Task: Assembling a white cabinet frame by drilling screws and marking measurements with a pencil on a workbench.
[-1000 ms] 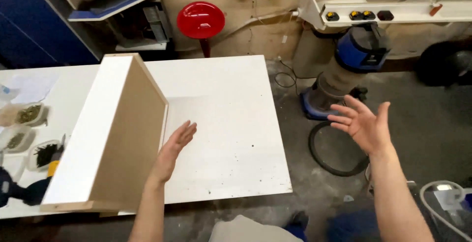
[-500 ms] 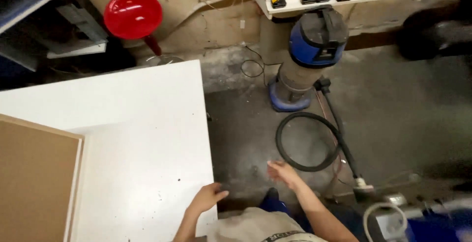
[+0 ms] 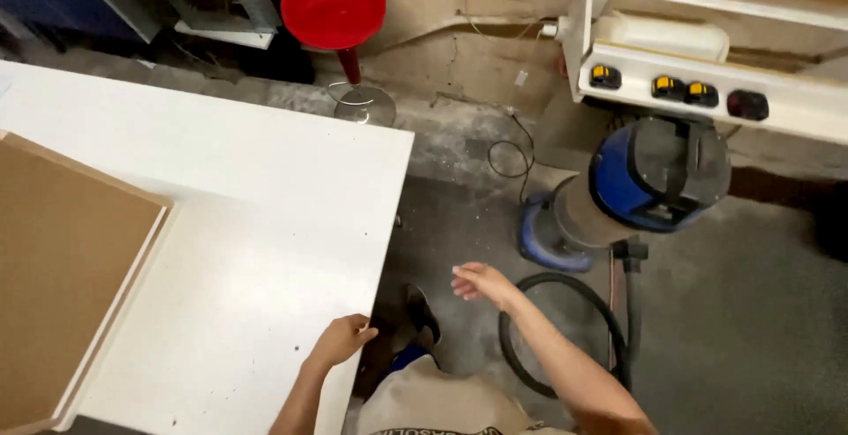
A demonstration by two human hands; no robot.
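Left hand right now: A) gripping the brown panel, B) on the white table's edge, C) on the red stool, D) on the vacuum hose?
B: the left hand rests at the right edge of the white table, clear of the brown panel.

Your bare arms, beige top, dark shoe

Your left hand [image 3: 340,340] and right hand [image 3: 481,282] are ungloved, forearms uncovered with no sleeves showing; a beige garment [image 3: 442,404] with a dark-lettered hem sits near, above a black shoe [image 3: 422,311] and blue trouser edge.
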